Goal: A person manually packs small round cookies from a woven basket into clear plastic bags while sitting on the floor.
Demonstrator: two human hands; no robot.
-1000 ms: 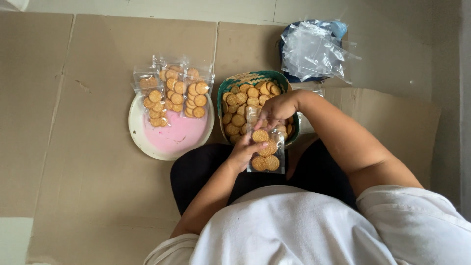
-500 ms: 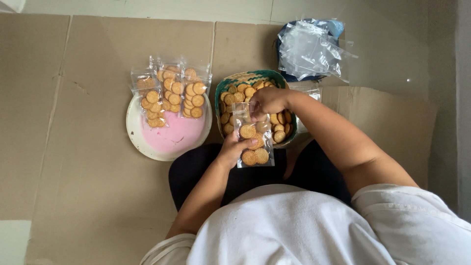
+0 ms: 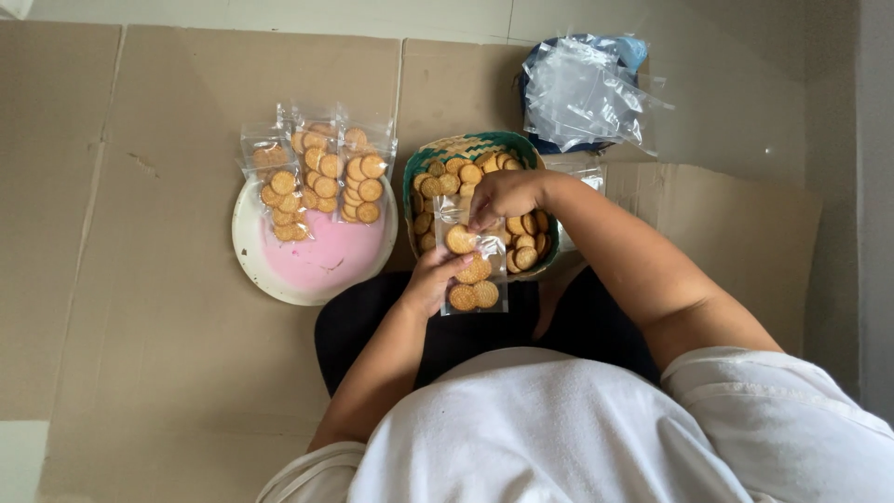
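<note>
A: What do we have since a second ago?

B: Little movement. Our left hand [image 3: 433, 279] still grips the small clear cellophane bag [image 3: 473, 265] from its left edge, held over the lap just in front of the woven basket [image 3: 466, 147]. Our right hand [image 3: 503, 194] has stayed at the bag's open top, fingers pinched narrow on a round biscuit [image 3: 459, 239] at the mouth. The bag sits a touch lower and closer to us than before.

A: Bag fill?

B: We count about four biscuits inside, stacked flat, so it's filling up. Can't tell whether the top one is fully in.

A: Materials?

B: Biscuits are golden discs with a crimped edge, matte and dry-looking. The bag is thin, glossy and crinkly. The basket is a green and tan weave, piled with loose biscuits. To our left, a round white plate with a pink centre [image 3: 321, 261] carries several filled bags [image 3: 321, 168] laid side by side. Behind the basket lies a heap of empty clear bags [image 3: 582, 93]. All of it sits on flattened brown cardboard [image 3: 140, 279].
</note>
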